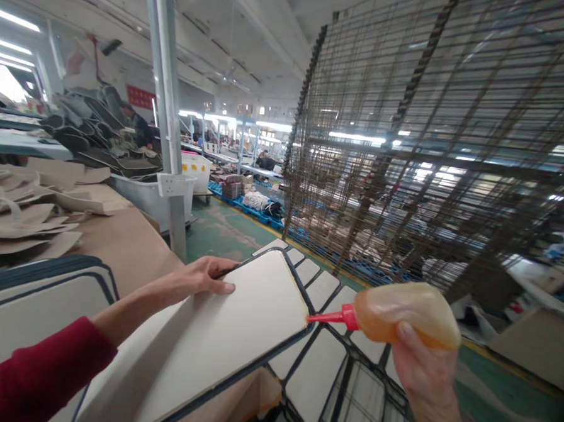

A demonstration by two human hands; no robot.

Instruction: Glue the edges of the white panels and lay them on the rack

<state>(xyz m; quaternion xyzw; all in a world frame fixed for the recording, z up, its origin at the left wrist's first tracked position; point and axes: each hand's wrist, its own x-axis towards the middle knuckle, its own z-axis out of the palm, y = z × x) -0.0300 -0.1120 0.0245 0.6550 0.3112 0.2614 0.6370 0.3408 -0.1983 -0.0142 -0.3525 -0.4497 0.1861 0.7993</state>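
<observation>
My left hand grips the far left edge of a white panel with dark blue edging, thumb on top and fingers mostly hidden beneath. The panel is tilted over the brown work surface. In my right hand is a squeeze glue bottle, half filled with amber liquid, held on its side. Its red nozzle touches the panel's right corner, where a yellowish line follows the edging. Under and beyond that corner lie several similar dark-edged white panels, set out in rows on a wire rack.
A stack of dark-edged panels sits at the left, near loose beige cut pieces on a brown table. A metal post rises beyond it. Tall wire racks fill the right. A person is in the background.
</observation>
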